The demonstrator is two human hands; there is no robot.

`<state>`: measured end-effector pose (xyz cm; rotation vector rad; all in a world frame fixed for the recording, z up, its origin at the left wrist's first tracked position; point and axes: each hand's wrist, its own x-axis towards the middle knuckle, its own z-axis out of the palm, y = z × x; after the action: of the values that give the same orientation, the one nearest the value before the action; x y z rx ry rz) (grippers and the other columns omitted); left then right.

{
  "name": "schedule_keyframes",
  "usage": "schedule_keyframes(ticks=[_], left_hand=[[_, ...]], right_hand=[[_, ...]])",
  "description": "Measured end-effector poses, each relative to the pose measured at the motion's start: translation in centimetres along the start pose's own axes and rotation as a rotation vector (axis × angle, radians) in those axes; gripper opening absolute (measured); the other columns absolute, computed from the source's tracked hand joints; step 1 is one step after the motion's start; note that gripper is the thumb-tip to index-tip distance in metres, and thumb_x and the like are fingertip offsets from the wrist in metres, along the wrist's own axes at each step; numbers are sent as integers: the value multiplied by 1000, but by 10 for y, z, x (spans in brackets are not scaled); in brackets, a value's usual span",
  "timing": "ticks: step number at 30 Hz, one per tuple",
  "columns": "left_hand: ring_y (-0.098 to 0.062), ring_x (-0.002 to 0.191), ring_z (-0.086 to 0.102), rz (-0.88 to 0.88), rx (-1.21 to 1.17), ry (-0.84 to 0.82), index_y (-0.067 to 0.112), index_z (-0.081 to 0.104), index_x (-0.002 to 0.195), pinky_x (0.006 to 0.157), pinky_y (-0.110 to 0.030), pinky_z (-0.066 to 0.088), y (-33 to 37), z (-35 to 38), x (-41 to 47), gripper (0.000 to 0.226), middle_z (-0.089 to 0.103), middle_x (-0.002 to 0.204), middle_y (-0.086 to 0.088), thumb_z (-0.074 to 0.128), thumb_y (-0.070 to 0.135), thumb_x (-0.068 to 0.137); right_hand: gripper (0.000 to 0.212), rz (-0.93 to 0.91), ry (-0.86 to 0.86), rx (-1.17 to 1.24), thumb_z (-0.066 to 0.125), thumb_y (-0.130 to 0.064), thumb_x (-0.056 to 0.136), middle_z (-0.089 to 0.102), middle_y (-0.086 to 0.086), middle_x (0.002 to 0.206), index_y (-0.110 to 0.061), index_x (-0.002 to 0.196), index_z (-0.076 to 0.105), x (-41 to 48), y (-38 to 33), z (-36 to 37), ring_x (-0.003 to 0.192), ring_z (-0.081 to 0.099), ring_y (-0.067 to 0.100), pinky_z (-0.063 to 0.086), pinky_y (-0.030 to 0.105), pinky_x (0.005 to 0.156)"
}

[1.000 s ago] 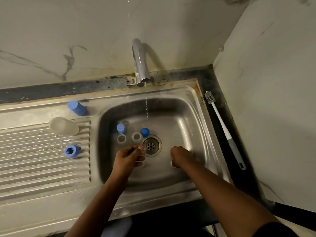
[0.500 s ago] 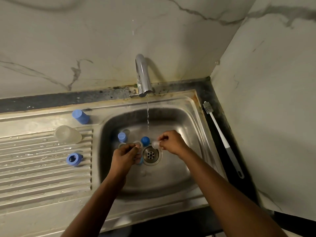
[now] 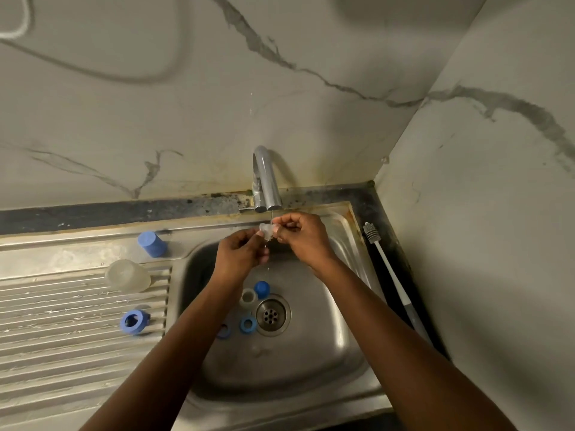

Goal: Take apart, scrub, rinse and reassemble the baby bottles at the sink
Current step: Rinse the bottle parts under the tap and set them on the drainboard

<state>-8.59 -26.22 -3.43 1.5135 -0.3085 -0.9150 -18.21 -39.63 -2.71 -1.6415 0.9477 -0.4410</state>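
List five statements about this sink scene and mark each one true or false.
1. The left hand and right hand pinch a small clear piece just under the chrome tap. True.
2. The white-and-grey bottle brush lies in the basin. False: it lies on the dark counter, right of the sink.
3. A clear plastic bottle lies on the ribbed steel drainboard. True.
4. A plug covers the round steel drain. False: its strainer holes are uncovered.
5. A small blue plastic ring sits in the basin beside the drain. True.
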Motion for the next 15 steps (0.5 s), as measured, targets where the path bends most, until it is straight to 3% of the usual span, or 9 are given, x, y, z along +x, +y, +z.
schedule_keyframes(ticks=[5,10,12,15], left_hand=[[-21,79,71,-36,-97,-50,10,80,103,80,-36,63,9,2,9,25,77,91,-15,64,29,106],[-21,76,68,-61,-141,-41,6,78,105,71,-30,61,6,0,9,28,72,85,-14,60,28,108],[-22,78,68,-57,-148,-47,4,76,105,73,-32,61,5,0,8,29,72,84,-12,59,27,109],[-20,79,71,-37,-155,-39,5,76,105,75,-31,62,7,2,5,29,77,89,-12,58,26,109]], right_hand=[[8,-40,9,-46,77,-21,98,78,0,83,-14,102,80,0,-8,-4,75,74,14,64,34,76],[21,-69,-8,-150,75,-38,98,73,-8,67,-24,83,76,-1,-12,-3,58,65,1,53,24,62],[23,-77,-4,-171,72,-41,100,72,-9,67,-25,82,73,-1,-14,-1,58,66,2,55,28,64],[20,-67,-34,-173,71,-42,100,76,-3,86,-22,101,73,-2,-18,3,77,74,12,63,38,75]])
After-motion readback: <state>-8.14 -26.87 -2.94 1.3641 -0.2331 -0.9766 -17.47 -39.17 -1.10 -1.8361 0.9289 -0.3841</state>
